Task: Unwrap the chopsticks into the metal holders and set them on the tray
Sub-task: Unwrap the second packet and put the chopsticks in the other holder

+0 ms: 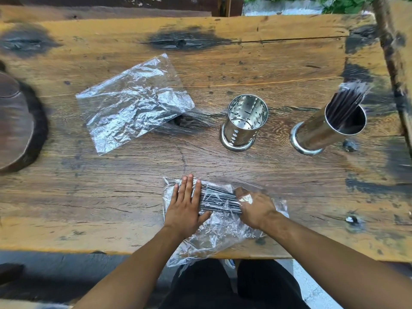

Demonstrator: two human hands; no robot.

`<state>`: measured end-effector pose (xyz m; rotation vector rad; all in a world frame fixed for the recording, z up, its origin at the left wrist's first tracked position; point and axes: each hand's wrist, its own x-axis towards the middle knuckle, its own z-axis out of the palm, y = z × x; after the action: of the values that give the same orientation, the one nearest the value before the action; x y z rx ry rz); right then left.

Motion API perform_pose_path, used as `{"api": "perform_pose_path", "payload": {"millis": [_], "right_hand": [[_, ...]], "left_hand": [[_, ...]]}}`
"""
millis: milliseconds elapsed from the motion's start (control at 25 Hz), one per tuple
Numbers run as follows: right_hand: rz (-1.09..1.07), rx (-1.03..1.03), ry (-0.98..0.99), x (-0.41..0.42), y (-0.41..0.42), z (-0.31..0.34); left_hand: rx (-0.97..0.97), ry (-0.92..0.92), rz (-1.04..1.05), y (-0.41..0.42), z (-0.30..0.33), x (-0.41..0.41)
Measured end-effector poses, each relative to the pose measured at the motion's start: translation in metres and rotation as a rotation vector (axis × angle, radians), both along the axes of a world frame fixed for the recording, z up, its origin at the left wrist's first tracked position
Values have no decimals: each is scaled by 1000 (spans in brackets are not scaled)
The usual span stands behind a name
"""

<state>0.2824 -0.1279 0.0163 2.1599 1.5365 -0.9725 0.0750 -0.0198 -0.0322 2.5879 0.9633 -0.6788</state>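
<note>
A bundle of dark chopsticks (219,200) lies in a crinkled clear plastic wrapper (218,233) near the table's front edge. My left hand (186,205) lies flat with its fingers spread, pressing on the bundle's left end. My right hand (256,208) is closed around the bundle's right end through the plastic. An empty perforated metal holder (244,123) stands upright at centre right. A second metal holder (327,130) stands further right, with dark chopsticks (347,99) in it that still carry clear plastic at their tops. The dark wooden tray (15,123) sits at the left edge.
An empty clear plastic wrapper (133,101) lies flat on the wooden table (245,63) left of centre. The table's front edge runs just below my hands, with my dark trousers under it. Green plants show beyond the far right corner.
</note>
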Motion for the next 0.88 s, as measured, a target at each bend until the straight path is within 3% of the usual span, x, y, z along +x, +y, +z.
{"api": "perform_pose_path", "payload": {"millis": [320,520,680,880], "right_hand": [[-157,-7,0,27,-21,37],[-216,137,-14,44,-5,91],[-188,269,-152,59,26,147],[-210,145,-369,101,64,212]], "left_hand": [[-32,102,238,12,18,-33],[-15,109,423,33,38,-45],[9,33,529,46,48,-34],[-41,99,592,49,43,-42]]}}
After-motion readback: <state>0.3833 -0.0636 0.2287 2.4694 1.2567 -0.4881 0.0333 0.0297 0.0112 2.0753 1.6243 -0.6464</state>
